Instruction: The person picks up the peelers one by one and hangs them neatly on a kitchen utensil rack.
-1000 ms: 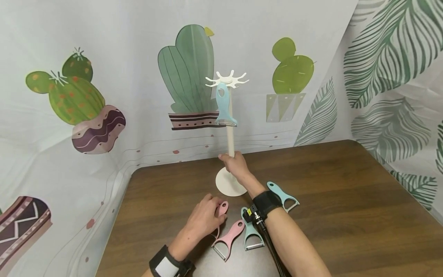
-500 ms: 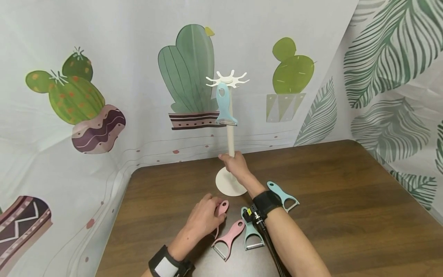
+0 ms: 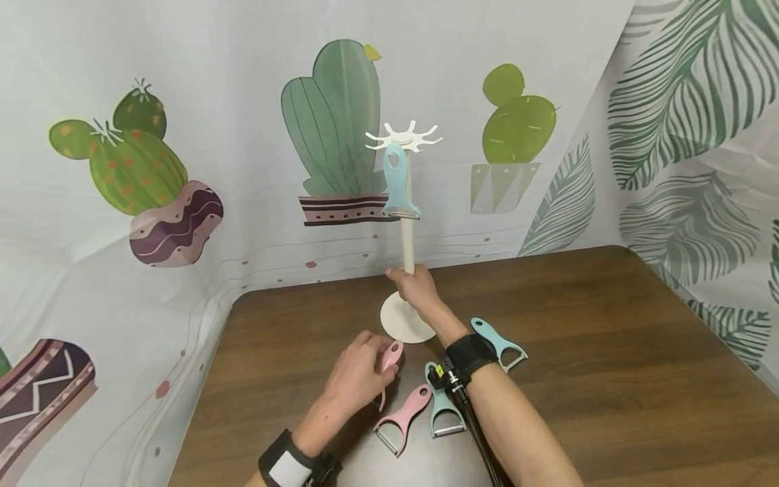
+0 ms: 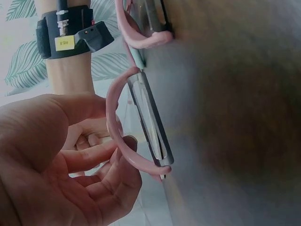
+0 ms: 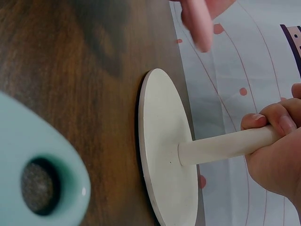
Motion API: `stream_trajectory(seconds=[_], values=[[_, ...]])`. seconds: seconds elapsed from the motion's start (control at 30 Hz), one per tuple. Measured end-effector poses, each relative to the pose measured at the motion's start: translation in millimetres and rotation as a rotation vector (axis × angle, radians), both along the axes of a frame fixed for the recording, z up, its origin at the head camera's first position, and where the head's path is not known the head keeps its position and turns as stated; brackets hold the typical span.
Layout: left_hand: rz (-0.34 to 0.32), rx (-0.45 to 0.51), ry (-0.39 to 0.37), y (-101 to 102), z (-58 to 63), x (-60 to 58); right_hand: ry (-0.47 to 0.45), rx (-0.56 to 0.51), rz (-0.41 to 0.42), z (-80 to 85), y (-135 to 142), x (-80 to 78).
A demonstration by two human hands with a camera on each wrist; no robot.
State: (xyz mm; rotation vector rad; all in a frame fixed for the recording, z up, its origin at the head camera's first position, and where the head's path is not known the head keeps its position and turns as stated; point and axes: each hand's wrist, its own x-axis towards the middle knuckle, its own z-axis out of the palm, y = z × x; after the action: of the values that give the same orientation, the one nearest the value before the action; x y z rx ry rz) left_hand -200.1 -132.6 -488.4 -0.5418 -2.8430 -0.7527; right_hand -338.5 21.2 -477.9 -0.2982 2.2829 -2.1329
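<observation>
My left hand (image 3: pixel 359 370) pinches a pink peeler (image 3: pixel 390 356) between thumb and fingers; in the left wrist view its curved head and metal blade (image 4: pixel 150 117) face the table. With my right hand (image 3: pixel 417 287) I grip the post of a white stand (image 3: pixel 408 247) low down, just above its round base (image 5: pixel 164 155). Hooks fan out from the stand's top (image 3: pixel 404 141), and a light blue peeler (image 3: pixel 397 179) hangs from one of them. Near my hands lie a second pink peeler (image 3: pixel 404 418) and a green peeler (image 3: pixel 443 406).
Right of my right forearm lies another light blue peeler (image 3: pixel 499 341) on the brown wooden table (image 3: pixel 608 352). A cloth printed with cacti and leaves (image 3: pixel 243 149) hangs behind the table. A black cable (image 3: pixel 477 433) runs along my right forearm.
My left hand has lifted the pink peeler slightly, up and away from me toward the stand. My right hand keeps its grip on the post. The head view has shifted a little.
</observation>
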Motion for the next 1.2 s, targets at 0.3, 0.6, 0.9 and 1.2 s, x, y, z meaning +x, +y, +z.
stream_trajectory(seconds=[0.3,0.6,0.9,1.2], values=[[0.003,0.021,0.005,-1,5.8,0.4,-0.007,-0.005,-0.02,-1.0,0,0.0],[0.005,0.073,0.045,-5,15.0,-0.4,0.007,-0.016,-0.007,-2.4,0,-0.2],[0.019,0.101,0.053,-9,21.4,-1.9,0.014,-0.025,-0.001,-3.2,0,0.8],[0.022,0.135,0.08,-10,28.2,-4.0,0.015,-0.019,-0.006,-3.2,0,-0.3]])
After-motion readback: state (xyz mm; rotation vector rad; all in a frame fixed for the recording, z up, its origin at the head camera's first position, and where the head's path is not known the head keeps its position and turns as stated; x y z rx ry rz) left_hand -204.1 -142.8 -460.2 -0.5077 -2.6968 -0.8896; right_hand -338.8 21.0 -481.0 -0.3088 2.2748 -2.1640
